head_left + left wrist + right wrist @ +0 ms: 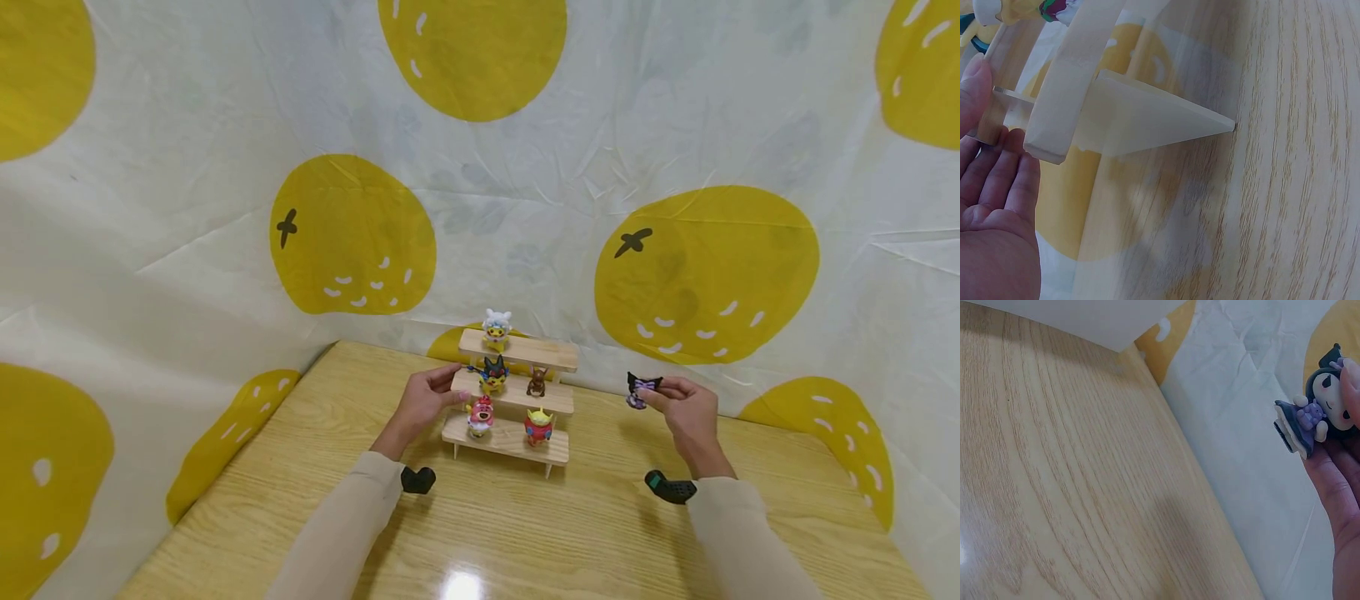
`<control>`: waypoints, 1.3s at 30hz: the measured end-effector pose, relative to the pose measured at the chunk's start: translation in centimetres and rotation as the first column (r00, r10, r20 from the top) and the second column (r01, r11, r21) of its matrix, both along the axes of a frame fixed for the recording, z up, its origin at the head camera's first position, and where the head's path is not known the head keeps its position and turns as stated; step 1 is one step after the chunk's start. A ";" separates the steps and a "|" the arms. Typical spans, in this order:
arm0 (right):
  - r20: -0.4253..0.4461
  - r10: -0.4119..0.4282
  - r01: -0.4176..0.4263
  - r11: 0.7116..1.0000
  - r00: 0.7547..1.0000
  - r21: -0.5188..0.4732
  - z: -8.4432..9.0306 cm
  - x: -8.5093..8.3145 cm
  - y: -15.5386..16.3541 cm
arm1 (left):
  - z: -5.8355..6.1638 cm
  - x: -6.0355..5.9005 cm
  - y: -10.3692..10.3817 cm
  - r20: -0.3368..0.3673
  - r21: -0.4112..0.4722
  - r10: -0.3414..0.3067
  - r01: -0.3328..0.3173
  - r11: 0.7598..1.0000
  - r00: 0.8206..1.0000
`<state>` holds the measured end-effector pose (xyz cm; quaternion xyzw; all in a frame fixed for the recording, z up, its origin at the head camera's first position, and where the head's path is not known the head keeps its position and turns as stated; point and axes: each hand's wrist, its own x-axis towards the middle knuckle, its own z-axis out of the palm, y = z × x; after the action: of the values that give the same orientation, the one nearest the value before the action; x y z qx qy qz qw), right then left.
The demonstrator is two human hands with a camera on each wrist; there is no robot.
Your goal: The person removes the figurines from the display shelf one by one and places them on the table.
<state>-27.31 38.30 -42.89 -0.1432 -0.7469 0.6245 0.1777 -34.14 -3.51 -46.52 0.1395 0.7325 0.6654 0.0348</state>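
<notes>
A three-tier wooden display stand [510,436] stands on the table. My left hand [420,404] grips the left end of its middle tier, thumb above and fingers below in the left wrist view. To the right, my right hand [688,414] pinches a black-and-purple figurine [1322,406] with a white face, held up off the table. A white-hooded yellow figurine [496,332] stands on the top tier. The middle tier bears a dark-hooded yellow figurine [492,377] and a brown mouse-like one [537,383]. On the bottom tier are a pink bear figurine [481,418] and a red-and-yellow one [538,427].
The wood-grain table [540,533] ends at a white cloth [517,200] printed with large yellow fruit, which hangs behind and at the sides. Black wrist devices [670,488] sit at both sleeve cuffs.
</notes>
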 end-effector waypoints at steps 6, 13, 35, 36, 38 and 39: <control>-0.002 0.005 -0.005 1.000 1.000 -0.015 -0.3 0.1 0.3 | 0.0 0.1 0.0 0.001 -0.002 0.000 0.000 1.000 1.000; 0.020 0.004 -0.004 1.000 1.000 -0.006 -1.0 -0.1 0.6 | 0.0 0.1 -0.1 0.005 -0.002 0.004 -0.004 1.000 1.000; 0.032 0.005 -0.004 1.000 0.999 -0.008 -2.1 0.0 0.9 | 0.0 -0.1 0.0 0.006 -0.001 0.003 -0.003 1.000 1.000; 0.035 0.003 -0.003 1.000 0.999 -0.002 -2.1 0.0 0.9 | 0.0 -0.1 0.0 0.006 -0.002 0.004 -0.004 1.000 1.000; 0.035 0.001 -0.001 1.000 0.999 0.007 -2.3 0.1 1.0 | 0.0 -0.1 0.0 0.001 -0.008 0.001 -0.001 1.000 1.000; 0.034 -0.003 0.003 1.000 0.999 0.009 -2.4 0.2 1.0 | 0.0 -0.1 0.0 0.001 -0.010 -0.002 0.002 1.000 1.000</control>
<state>-27.13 39.32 -45.31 -0.1540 -0.7523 0.6185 0.1665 -34.21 -3.46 -46.56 0.1397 0.7359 0.6616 0.0363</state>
